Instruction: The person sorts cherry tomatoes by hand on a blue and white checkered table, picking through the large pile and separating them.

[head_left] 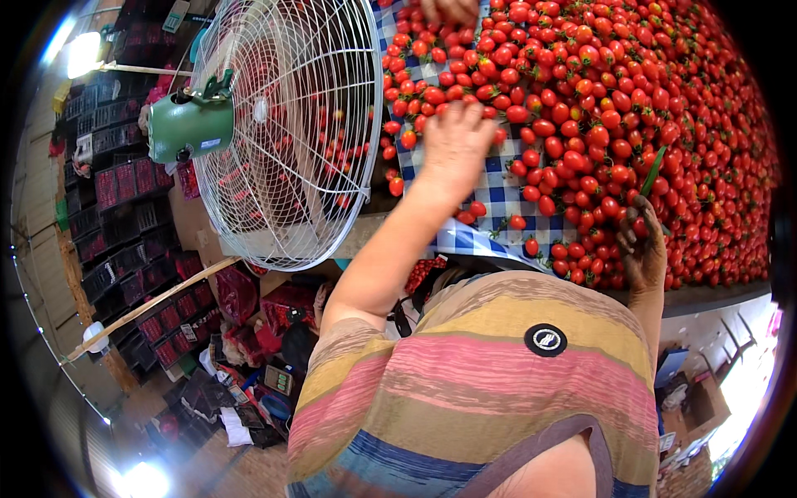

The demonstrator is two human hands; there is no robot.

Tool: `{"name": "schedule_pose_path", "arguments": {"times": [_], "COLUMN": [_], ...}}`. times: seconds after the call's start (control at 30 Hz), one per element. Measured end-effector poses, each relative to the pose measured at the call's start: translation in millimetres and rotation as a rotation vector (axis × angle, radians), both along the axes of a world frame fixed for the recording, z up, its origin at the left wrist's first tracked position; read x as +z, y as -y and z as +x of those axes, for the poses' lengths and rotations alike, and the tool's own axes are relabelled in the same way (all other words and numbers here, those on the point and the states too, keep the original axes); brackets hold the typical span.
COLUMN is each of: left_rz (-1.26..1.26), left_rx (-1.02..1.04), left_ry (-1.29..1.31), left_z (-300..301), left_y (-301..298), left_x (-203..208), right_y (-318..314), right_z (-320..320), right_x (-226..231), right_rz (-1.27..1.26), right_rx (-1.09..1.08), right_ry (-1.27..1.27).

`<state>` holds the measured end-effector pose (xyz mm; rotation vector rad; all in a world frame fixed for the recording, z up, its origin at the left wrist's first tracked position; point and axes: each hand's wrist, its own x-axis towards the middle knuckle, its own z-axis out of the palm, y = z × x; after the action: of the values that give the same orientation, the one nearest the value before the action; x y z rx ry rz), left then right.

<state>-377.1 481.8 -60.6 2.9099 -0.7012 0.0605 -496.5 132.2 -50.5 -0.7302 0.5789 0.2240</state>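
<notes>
A large heap of small red oval tomatoes (598, 116) covers a table with a blue-and-white checked cloth (498, 195). My left hand (457, 149) reaches over the thinner spread of tomatoes, palm down. Its fingers are apart and touch the tomatoes, somewhat blurred by motion. At the near edge of the heap, the dark-stained fingers of my right hand (646, 253) curl round a small tomato (639, 227). A long green leaf (653, 171) lies on the heap just beyond those fingertips. Another person's hand (449, 10) is over the tomatoes at the top edge, its fingers partly cut off.
A big wire-caged fan (290, 124) with a green motor (191, 126) stands left of my left arm, beside the table. Stacked dark crates (124, 183) fill the left background. A pole (154, 307) slants across there. Bags and a small scale (279, 380) are on the floor.
</notes>
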Motion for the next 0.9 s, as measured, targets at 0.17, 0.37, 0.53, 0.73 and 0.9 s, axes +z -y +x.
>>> {"name": "schedule_pose_path", "arguments": {"times": [0.17,0.37,0.53,0.73,0.9], "left_rz": [-0.024,-0.114,-0.109,-0.021,-0.23], "left_rx": [0.09,-0.091,0.011,0.224,-0.116], "left_ry": [-0.03,0.098,-0.051,-0.209,-0.178], "left_z": [11.5,48.0,58.3,-4.5,-42.3], "left_y": [2.0,77.1,46.3,-7.4,37.0], "left_x": [29.7,-8.0,-14.1,5.2,29.8], "right_y": [0.3,-2.8,-3.8,-3.6,-7.3], "right_z": [2.7,4.4,4.8,3.9,5.7], "right_x": [-0.6,2.5,4.0,3.3,5.0], "right_rz": [0.035,-0.006,-0.031,-0.033,-0.051], "right_rx": [0.027,0.038,0.036,0.013,0.006], "right_ry": [0.036,0.002,-0.014,-0.041,-0.061]}}
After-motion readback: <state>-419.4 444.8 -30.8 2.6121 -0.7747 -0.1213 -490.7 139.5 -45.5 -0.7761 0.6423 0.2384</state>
